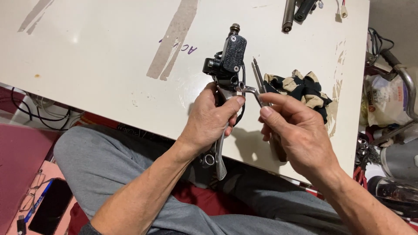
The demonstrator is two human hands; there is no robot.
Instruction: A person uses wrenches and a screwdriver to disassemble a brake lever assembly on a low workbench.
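My left hand [211, 119] grips a black brake master cylinder with a silver lever [229, 58], held over the near edge of the white table [100, 56]. The lever [220, 159] hangs down below my palm. My right hand [296, 130] pinches a small bent metal key [251, 90] whose short end sits in a fitting on the cylinder's right side. A screwdriver [258, 75] lies on the table just behind my right fingers.
A black and beige patterned rag [305, 89] lies right of the cylinder. Dark metal tubes [296, 11] and a small connector [342, 12] rest at the far edge. Glasses and a phone [48, 204] lie on the floor at lower left. Clutter of tools and bags [387, 126] stands at right.
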